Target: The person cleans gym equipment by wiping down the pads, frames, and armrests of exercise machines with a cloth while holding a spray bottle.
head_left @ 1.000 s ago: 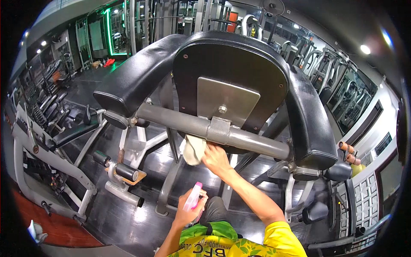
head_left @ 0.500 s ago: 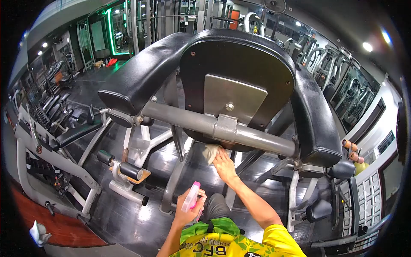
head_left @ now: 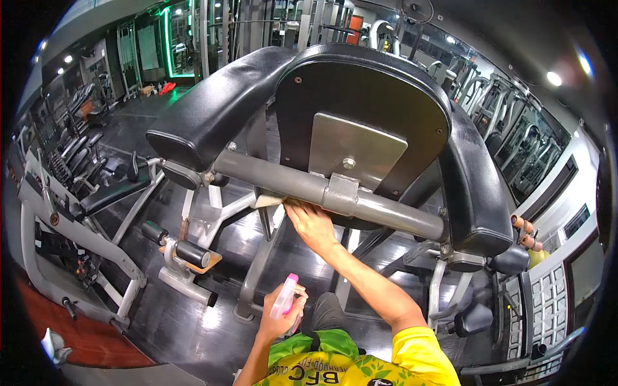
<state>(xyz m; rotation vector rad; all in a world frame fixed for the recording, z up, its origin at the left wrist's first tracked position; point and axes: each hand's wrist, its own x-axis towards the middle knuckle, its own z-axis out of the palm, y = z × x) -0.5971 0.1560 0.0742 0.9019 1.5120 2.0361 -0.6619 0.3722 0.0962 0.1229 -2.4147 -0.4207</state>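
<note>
My right hand reaches up beneath the grey steel crossbar of a padded exercise machine. A pale cloth pokes out past its fingertips, pressed to the underside of the bar or pad; the fingertips are partly hidden there. Lower down, close to my body, my left hand is wrapped round a spray bottle with a pink and translucent white head. Above the bar rise the black backrest, seen from behind with its metal plate, and two black arm pads at its sides.
On the left stand a leg machine with foam rollers and a grey frame. A black pad sits low at the right, near a white panelled door. Dark shiny flooring runs underneath.
My right hand and the cloth have slid left and slightly up along the underside of the crossbar. My left hand stays nearly in place with the spray bottle.
</note>
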